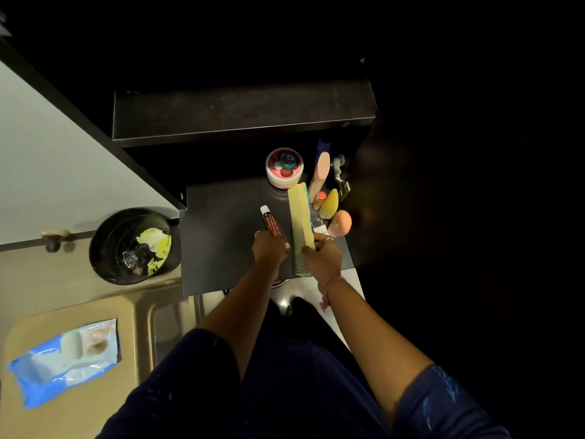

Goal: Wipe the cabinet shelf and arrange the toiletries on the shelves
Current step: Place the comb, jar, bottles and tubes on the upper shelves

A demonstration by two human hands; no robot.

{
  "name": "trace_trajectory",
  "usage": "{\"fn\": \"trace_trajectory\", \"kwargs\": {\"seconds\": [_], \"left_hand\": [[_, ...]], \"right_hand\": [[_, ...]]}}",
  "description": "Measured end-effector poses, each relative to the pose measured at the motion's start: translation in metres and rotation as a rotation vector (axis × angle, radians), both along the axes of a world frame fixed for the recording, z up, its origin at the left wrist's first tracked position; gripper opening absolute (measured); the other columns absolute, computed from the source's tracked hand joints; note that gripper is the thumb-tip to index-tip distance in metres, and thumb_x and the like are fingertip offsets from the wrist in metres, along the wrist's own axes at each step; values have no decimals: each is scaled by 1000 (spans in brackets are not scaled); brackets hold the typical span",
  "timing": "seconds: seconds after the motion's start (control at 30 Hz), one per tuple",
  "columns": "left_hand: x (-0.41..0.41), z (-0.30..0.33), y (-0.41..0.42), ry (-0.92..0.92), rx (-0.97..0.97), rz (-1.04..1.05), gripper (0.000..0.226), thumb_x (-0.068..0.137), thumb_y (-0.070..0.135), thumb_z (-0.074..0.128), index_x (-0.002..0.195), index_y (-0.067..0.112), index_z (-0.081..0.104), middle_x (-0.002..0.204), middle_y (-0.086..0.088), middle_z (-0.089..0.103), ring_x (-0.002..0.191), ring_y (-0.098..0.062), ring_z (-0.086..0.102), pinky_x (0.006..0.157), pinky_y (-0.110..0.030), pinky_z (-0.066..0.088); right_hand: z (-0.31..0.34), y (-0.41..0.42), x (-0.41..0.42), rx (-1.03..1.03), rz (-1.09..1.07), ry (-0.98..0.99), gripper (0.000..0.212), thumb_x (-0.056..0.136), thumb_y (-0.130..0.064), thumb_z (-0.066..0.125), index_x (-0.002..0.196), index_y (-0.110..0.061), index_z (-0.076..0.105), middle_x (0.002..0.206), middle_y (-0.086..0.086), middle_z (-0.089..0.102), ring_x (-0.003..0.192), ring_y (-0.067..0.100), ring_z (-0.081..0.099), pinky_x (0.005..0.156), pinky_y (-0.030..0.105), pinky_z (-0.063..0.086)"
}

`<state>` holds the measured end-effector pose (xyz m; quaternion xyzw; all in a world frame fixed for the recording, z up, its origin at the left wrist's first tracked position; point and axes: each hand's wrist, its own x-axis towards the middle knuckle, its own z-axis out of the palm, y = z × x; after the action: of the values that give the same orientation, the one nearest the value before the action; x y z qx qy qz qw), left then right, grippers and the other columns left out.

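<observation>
Left hand (269, 247): closed around the lower end of a slim red-brown tube (273, 225); the white cap points away from the person.
Right hand (321, 256): clamped on the lower part of a pale yellow comb (300, 223), which lies lengthwise over the shelf with its teeth facing left.
Hand spacing: close together, side by side, not touching; comb and tube run almost parallel.
Lower shelf (221, 236): dark flat panel under both hands; left part bare.
Upper shelf (240, 112): dark panel above and behind, nothing visible on it.
Toiletries, back right of lower shelf: round white jar (284, 167) with a colourful lid, just beyond the comb tip; a peach bottle (319, 174) leaning beside it; a yellow wedge-shaped sponge (329, 204); a peach egg-shaped sponge (340, 221) near the right hand.
Obstructions: the cluster crowds the right edge, close against the comb; a metal hinge (338, 172) sits behind it.
Cabinet door (63, 153): white, open to the left.
Waste bin (133, 245): black, round, holding crumpled yellow and clear scraps, left of the shelf.
Wipes pack (66, 359): blue and white, lying at lower left, well apart from the hands.
</observation>
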<state>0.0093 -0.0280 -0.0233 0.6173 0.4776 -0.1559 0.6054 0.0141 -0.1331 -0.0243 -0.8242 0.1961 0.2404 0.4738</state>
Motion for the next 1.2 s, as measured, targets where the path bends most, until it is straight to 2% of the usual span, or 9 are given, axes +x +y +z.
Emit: {"fn": "trace_trajectory", "kwargs": {"seconds": [0.1,0.23,0.4,0.57,0.7,0.83,0.97,1.1,1.2], "left_hand": [[4,-8,6,29,171,-130,30,87,12,52,113,-2,59,112,-17,65,106,-35,61,90,-33,50],[-2,-1,6,-1,362,-343,30,88,17,50,103,-3,66,107,-21,66,105,-37,59,91,-37,45],[-19,16,15,-196,534,-413,22,87,12,52,99,-5,61,102,-23,63,103,-39,54,91,-40,43],[-35,69,33,-403,10,-66,31,95,27,48,109,1,57,95,-17,64,80,-22,65,75,-31,53],[-49,121,55,-573,-226,-46,29,95,24,52,118,7,56,108,-11,68,95,-20,69,85,-30,56],[-65,170,73,-648,-228,-18,18,93,14,55,110,11,60,107,-8,70,96,-16,69,82,-28,57],[-77,219,87,-754,-194,83,14,92,11,56,104,14,62,104,-5,71,95,-15,69,72,-25,58],[-84,273,94,-886,-188,215,19,92,12,56,109,7,60,106,-8,70,97,-18,68,68,-23,58],[-87,316,98,-1019,-175,250,13,92,11,56,104,8,59,106,-7,69,98,-18,68,67,-21,57]], "right_hand": [[5,-4,-2,81,-75,24,23,82,-11,58,104,-13,64,102,6,69,100,26,62,73,28,45],[19,-11,-10,187,-159,10,20,86,-3,55,96,-18,62,78,-7,63,82,18,60,68,25,46],[52,-22,-23,440,-171,142,27,94,-2,50,120,-6,56,101,6,66,78,12,63,73,27,53],[87,-31,-38,578,-56,168,32,96,-1,46,127,-7,53,98,3,69,77,11,68,69,24,57],[122,-27,-44,594,154,99,33,97,0,42,125,-12,55,98,-2,67,87,9,65,83,26,53],[159,-13,-42,410,359,-103,35,96,-7,46,111,-33,65,110,-1,62,113,16,53,104,34,43],[214,12,-39,172,468,-438,37,96,-16,50,133,-21,51,117,-3,53,101,7,54,79,3,41],[268,34,-43,7,558,-803,68,78,-43,72,136,-26,42,126,-7,41,116,6,45,97,22,40],[300,41,-40,-118,638,-1122,60,76,-40,73,129,-29,48,122,-8,42,114,9,47,96,40,47]]}}
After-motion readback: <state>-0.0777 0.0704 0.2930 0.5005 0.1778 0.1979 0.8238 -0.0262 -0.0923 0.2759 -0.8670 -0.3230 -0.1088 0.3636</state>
